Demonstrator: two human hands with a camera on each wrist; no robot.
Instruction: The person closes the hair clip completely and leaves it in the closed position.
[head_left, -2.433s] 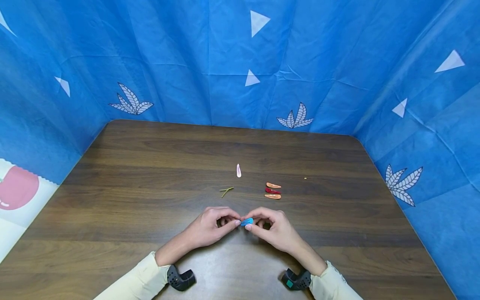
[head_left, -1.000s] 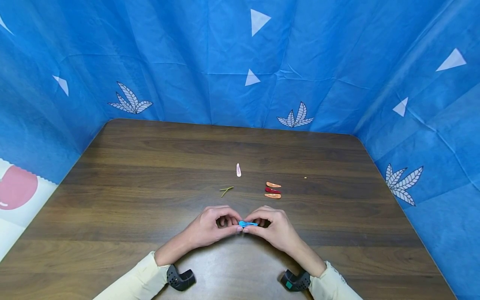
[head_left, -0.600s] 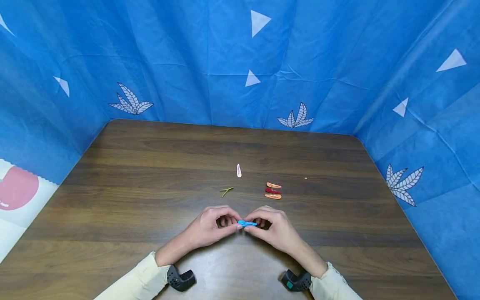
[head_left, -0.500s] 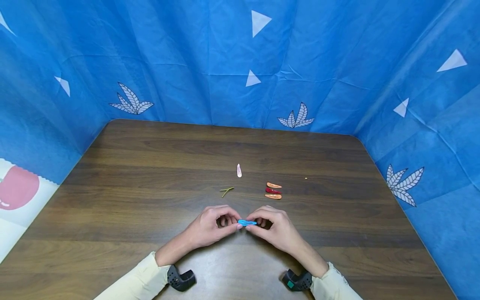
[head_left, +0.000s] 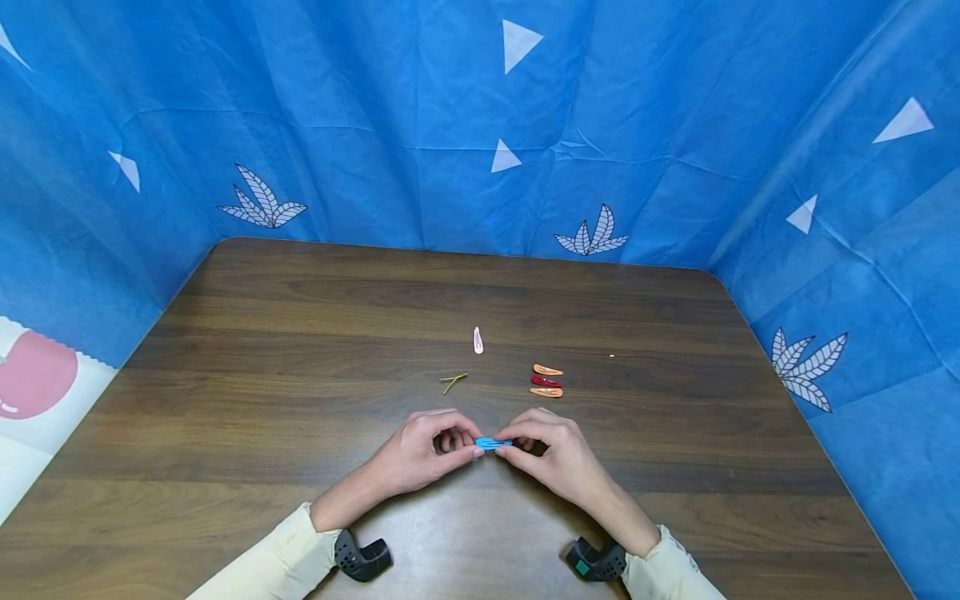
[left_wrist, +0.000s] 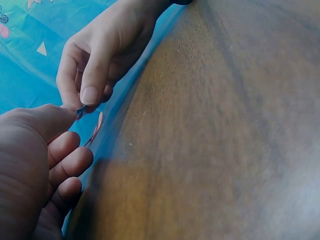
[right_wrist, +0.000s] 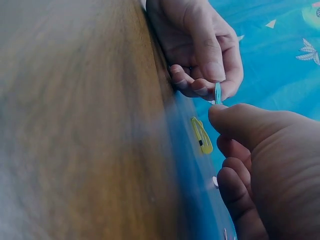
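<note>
Blue clip (head_left: 493, 443) is pinched between both hands just above the desk (head_left: 300, 350), left hand (head_left: 420, 454) gripping one end, right hand (head_left: 558, 458) the other. Beyond the hands lie a green clip (head_left: 453, 382), a pink clip (head_left: 477, 340) and three reddish clips (head_left: 547, 381).

Both hands meet fingertip to fingertip: left hand (head_left: 420, 454) pinching, right hand (head_left: 555, 454) pinching.
</note>
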